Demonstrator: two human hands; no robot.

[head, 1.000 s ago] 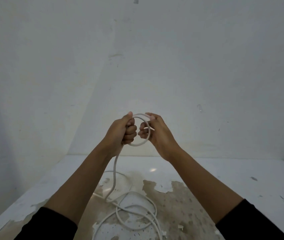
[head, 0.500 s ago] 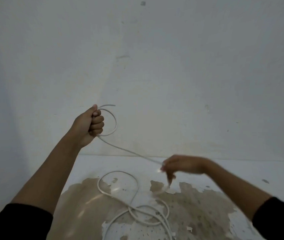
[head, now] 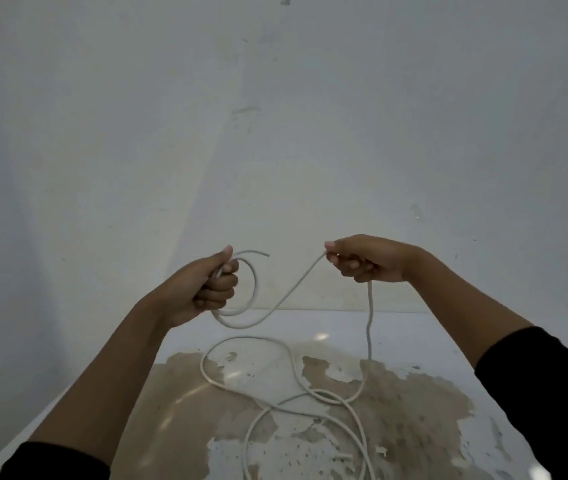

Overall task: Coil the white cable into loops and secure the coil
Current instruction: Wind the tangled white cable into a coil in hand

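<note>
Gripping a small loop of the white cable [head: 277,299], the left hand [head: 203,289] has its fingers curled into a fist around the strand, thumb up, with the cable's free end poking out above the knuckles. The right hand [head: 367,259], well apart from it, pinches the same cable between thumb and fingertips. Between the two hands the cable sags in one curve; below the right hand it drops straight to the table [head: 414,341], where the slack lies in about three loose, overlapping loops. One cable and two hands show in the head view. No writing or label can be read. The tabletop's white paint is peeled to brown, below a plain wall [head: 345,133].
</note>
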